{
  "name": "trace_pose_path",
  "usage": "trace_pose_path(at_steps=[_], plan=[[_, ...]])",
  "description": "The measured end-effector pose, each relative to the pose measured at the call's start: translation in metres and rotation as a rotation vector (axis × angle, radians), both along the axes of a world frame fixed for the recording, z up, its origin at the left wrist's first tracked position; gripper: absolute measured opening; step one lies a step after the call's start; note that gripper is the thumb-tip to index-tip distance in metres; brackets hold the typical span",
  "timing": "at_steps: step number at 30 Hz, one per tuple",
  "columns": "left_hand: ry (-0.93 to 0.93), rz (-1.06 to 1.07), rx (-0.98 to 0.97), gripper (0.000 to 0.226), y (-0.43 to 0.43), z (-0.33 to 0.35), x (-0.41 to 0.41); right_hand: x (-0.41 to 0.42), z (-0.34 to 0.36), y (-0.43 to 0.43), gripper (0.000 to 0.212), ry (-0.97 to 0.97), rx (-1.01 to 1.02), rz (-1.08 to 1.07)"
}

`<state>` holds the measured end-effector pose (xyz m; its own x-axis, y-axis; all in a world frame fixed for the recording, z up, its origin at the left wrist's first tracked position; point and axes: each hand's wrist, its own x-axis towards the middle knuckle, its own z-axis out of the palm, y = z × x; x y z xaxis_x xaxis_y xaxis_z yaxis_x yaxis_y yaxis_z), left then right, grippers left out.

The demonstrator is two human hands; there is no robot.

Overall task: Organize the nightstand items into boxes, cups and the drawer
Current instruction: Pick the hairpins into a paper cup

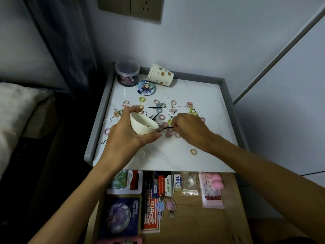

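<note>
- A person's left hand (123, 136) grips a small white cup (142, 125), fingers and thumb curled round its wall, holding it tilted above the middle of the nightstand (98, 120) with its mouth turned to the right.
- The right hand (190, 131) pinches a black bobby pin (168, 128) between its fingertips, just beside the cup's rim; the pin lies level and points toward the cup.
- Small hair ties (142, 99) in pink, yellow and blue lie scattered over the white top with loose bobby pins (155, 107); one yellow tie (193, 151) sits apart near the front edge.
- At the back, a spotted paper cup (161, 74) lies on its side beside a lidded clear jar (127, 73), with a round badge (146, 87) just in front of them.
- Below, the drawer (202, 222) stands open, holding packets, boxes and keychain charms.
</note>
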<state>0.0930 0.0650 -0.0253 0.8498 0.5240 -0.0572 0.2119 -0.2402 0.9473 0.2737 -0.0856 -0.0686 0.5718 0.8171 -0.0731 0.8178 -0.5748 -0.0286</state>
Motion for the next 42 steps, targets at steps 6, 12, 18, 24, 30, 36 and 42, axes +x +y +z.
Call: trace_pose_path(at_steps=[6, 12, 18, 24, 30, 36, 42], plan=[[0.017, 0.004, 0.045, 0.074, 0.000, 0.000, 0.000, 0.021, 0.023, -0.019, 0.015, -0.067, -0.080, -0.001], [0.051, -0.048, 0.161, 0.074, -0.011, -0.001, 0.002, 0.038, 0.045, -0.034, 0.030, 0.084, -0.126, -0.013], [0.060, -0.078, 0.205, 0.075, -0.016, -0.002, 0.003, 0.036, 0.057, -0.039, 0.029, 0.203, -0.096, -0.075], [0.069, -0.110, 0.314, 0.076, -0.016, -0.007, 0.003, 0.019, 0.083, -0.021, 0.012, 0.399, 0.172, -0.120], [0.079, -0.123, 0.343, 0.079, -0.017, -0.010, 0.003, -0.020, 0.108, 0.011, 0.006, 0.585, 0.282, -0.029], [0.058, -0.109, 0.300, 0.077, -0.014, -0.010, 0.002, -0.033, 0.116, 0.028, 0.008, 0.638, 0.251, 0.030], [0.028, -0.077, 0.230, 0.084, -0.014, -0.011, 0.001, -0.029, 0.115, 0.030, 0.013, 0.661, 0.200, 0.042]])
